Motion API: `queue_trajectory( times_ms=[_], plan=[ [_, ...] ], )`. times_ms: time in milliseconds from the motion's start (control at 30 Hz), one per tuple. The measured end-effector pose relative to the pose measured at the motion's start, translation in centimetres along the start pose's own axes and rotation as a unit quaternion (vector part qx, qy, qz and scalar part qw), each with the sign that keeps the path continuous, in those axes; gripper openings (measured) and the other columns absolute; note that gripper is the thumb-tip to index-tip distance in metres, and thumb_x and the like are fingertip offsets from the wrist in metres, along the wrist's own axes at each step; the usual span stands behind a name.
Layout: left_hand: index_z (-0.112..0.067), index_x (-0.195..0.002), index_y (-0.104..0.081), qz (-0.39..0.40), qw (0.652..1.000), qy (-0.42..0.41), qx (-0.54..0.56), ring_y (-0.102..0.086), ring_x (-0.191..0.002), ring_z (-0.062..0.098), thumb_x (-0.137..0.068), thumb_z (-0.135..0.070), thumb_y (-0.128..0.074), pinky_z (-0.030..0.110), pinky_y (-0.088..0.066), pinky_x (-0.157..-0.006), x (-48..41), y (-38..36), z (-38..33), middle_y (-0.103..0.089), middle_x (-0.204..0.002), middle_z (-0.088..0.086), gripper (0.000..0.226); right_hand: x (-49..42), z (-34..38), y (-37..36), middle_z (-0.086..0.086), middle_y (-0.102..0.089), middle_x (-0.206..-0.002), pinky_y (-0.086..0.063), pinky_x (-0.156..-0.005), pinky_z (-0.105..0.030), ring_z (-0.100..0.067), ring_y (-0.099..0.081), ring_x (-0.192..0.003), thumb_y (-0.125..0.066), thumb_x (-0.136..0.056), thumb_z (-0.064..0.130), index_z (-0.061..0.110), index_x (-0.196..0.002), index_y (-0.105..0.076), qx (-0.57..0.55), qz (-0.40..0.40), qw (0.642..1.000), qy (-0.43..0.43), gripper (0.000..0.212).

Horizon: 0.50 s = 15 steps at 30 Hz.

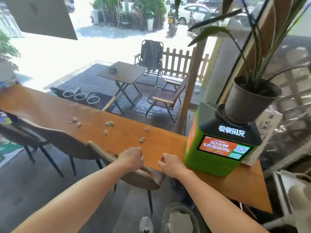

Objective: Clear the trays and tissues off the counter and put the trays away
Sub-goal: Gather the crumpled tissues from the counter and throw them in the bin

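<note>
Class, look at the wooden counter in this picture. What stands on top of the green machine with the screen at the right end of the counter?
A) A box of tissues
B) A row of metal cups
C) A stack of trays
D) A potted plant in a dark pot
D: a dark pot holding a long-leaved plant stands on the black top of the green machine at the right end of the counter.

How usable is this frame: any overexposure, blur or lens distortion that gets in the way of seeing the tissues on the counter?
Head view: the street beyond the window is blown out white. The wide lens bows the counter edge and tilts the potted plant. The crumpled tissues are soft with motion blur but countable. The left hand and right hand are evenly lit and fairly sharp. The charging kiosk screen is readable.
</note>
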<state>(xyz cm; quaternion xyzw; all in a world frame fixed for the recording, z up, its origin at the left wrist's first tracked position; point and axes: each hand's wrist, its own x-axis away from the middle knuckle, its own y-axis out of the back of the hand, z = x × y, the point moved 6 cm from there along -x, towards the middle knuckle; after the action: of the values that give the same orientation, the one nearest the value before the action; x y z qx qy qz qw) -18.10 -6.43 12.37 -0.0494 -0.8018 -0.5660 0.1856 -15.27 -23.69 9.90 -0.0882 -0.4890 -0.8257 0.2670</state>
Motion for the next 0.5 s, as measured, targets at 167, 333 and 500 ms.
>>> queue_trajectory(
  times_ms=[167,333,500],
  plan=[
    [-0.019,-0.107,-0.062,0.042,0.998,-0.026,-0.033,-0.060,-0.087,0.026,-0.086,-0.035,-0.044,0.037,-0.052,-0.076,-7.6,1.1,1.3,-0.067,-0.106,0.007,0.032,-7.7,0.9,0.8,-0.013,-0.068,-0.116,-0.049,-0.086,-0.036,-0.031,-0.062,-0.105,-0.052,-0.094,0.034,0.013,-0.107,-0.064,-0.025,0.010,0.999,-0.038,0.028],
    [-0.022,-0.107,-0.060,0.060,0.996,-0.060,-0.036,-0.062,-0.099,0.031,-0.086,-0.033,-0.046,0.034,-0.044,-0.071,-12.9,2.2,4.1,-0.067,-0.111,0.009,0.027,-13.2,2.9,-0.6,-0.010,-0.068,-0.111,-0.052,-0.086,-0.038,-0.028,-0.062,-0.100,-0.053,-0.093,0.035,0.015,-0.103,-0.064,-0.033,0.033,0.997,-0.067,0.025],
    [-0.015,-0.103,-0.059,0.114,0.991,-0.060,-0.039,-0.061,-0.096,0.031,-0.089,-0.030,-0.047,0.037,-0.048,-0.073,-18.0,2.4,9.8,-0.065,-0.108,0.009,0.024,-18.7,4.9,-2.9,-0.005,-0.065,-0.105,-0.055,-0.085,-0.042,-0.024,-0.061,-0.093,-0.050,-0.095,0.034,0.018,-0.101,-0.062,-0.035,0.051,0.992,-0.109,0.021]
  ],
)
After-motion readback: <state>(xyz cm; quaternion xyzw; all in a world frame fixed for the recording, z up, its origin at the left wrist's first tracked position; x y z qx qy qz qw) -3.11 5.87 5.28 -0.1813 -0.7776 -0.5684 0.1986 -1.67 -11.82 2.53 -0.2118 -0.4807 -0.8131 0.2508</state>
